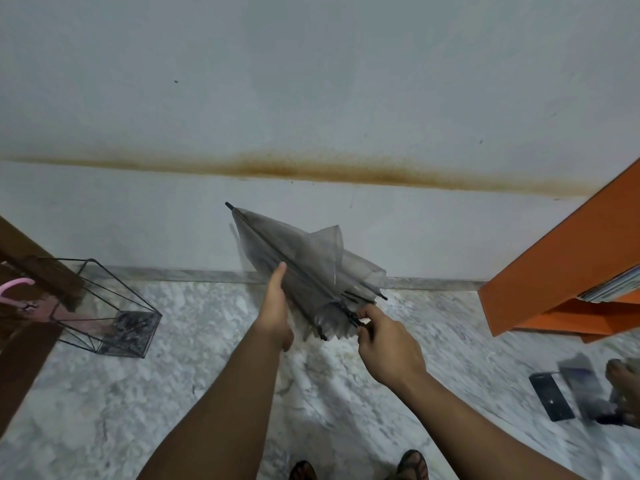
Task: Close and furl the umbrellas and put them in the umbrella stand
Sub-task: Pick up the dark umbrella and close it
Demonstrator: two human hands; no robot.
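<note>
A grey translucent umbrella [304, 265] is held in mid-air, collapsed but with loose folds, its tip pointing up and left toward the wall. My left hand [277, 306] grips its body from the left side. At the lower end, my right hand [384, 337] pinches the rib tips and the canopy's edge. The black wire umbrella stand [114, 306] stands on the floor at the left. A pink umbrella [20, 285] with a curved handle leans in the stand.
A white wall with a brown stain runs across the back. A brown wooden piece [31, 271] sits at the left, an orange shelf [561, 265] with books at the right. Dark flat objects [568, 393] and another person's foot lie at the right. My sandalled feet show below.
</note>
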